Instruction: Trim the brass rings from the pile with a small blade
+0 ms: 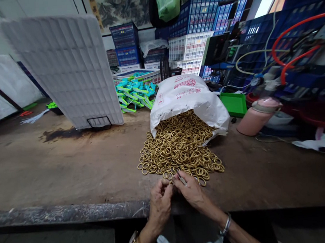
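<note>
Both of my hands meet at the table's front edge, just below a heap of brass-coloured rings (179,146). My left hand (161,201) is closed in a pinch, with what looks like one ring (170,182) at its fingertips. Between the fingers of my right hand (193,193) is a small, thin metal tool (181,178), pointed toward the left fingertips; its exact kind is too small to make out. The heap spills from the mouth of a white woven sack (181,92) with red print, lying on its side.
Left on the table stands a white ribbed panel (70,69) on a wire stand. Green and turquoise plastic pieces (134,93) are piled behind. A green tray (233,104) and pink bottle (257,117) sit right, near red hoses (281,55). Stacked crates (191,47) line the back.
</note>
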A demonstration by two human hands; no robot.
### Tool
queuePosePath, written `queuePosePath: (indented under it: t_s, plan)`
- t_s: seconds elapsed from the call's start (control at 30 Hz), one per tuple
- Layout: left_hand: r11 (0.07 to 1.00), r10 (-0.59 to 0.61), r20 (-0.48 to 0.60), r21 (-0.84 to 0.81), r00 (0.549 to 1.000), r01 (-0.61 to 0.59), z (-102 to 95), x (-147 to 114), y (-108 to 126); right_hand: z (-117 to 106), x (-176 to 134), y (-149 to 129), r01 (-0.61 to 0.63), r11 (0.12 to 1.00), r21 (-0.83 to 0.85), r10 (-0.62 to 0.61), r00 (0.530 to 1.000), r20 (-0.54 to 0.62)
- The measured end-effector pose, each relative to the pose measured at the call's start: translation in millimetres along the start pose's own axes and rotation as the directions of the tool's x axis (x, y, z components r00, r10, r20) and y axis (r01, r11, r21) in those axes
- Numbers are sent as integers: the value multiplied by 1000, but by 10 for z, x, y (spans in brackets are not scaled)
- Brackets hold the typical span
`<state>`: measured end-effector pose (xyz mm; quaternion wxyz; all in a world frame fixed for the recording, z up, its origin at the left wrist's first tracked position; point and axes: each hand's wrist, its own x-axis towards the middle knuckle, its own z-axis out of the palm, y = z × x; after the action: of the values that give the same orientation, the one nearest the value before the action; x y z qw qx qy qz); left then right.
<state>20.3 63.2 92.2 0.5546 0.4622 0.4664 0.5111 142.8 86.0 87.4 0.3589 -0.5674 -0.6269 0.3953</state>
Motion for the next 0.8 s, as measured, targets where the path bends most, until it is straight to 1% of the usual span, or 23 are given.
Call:
queuePosePath:
  t_s: [0.07,0.13,0.23,0.27,0.33,0.4,0.43,0.5,0.57,0.63,0.7,0.8]
  plan:
    - [996,57,-9,72,998,-56,-12,-10,3,6,16,1,-20,1000,5,20,1000,12]
    - [988,91,9,122,996,-91,-22,-15,9,8,25,-4,-38,999,25,37,998,42]
    - [988,84,27,130,996,-87,-32,-17,24,13,30,-12,-40,998,47,38,998,51]
    - [992,60,27,114,998,-63,-34,-19,30,14,29,-17,-34,998,46,33,999,38]
    - [998,-43,38,51,998,41,-39,-26,42,13,25,-37,-25,999,34,25,1000,12]
    - [984,-171,82,-45,982,175,-46,-39,51,7,16,-72,-21,999,26,21,1000,9]
    - [969,-217,107,-97,970,227,-50,-46,53,2,12,-91,-19,999,31,19,1000,15]
    - [944,-250,142,-187,958,274,-58,-61,49,-11,3,-121,-27,998,61,24,999,47]
    - [934,-240,142,-237,960,268,-64,-74,36,-24,-8,-129,-39,997,71,34,997,63]
    - [933,-236,122,-249,964,260,-68,-83,19,-34,-30,-112,-11,1000,-8,12,999,37]
    - [938,-232,98,-241,968,250,-70,-87,7,-38,-71,-85,59,983,-176,-56,998,20]
    - [946,-220,100,-220,970,237,-69,-88,14,-30,-155,-57,152,894,-422,-126,988,90]
